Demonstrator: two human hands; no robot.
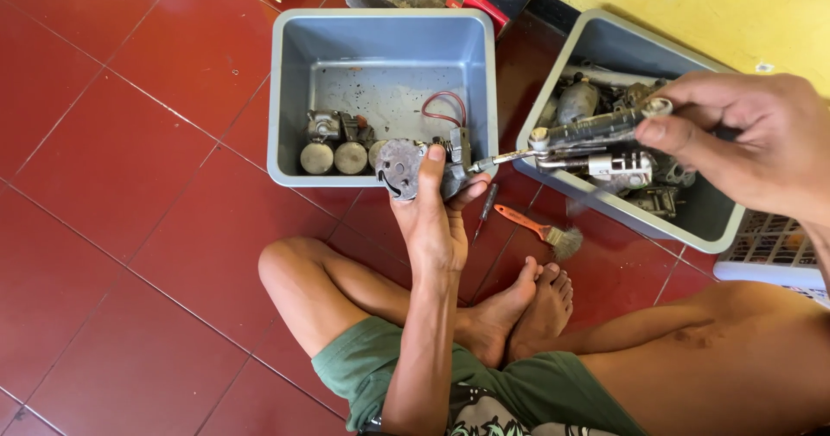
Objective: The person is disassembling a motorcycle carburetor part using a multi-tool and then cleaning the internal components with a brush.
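Two grey plastic bins sit on the red tiled floor (130,228). The left bin (294,81) holds a few round-capped metal parts and a red wire loop; the right bin (718,228) is heaped with dull, greasy metal pieces. The left hand (437,215) grips a grimy metal part (406,166) over the left bin's front rim. The right hand (752,137) clasps a ratchet handle (588,129), its tip touching that part.

dull grey metal part (406,166), shiny steel ratchet (588,129), smooth grey plastic bins (285,99), glossy red floor tiles (112,185).
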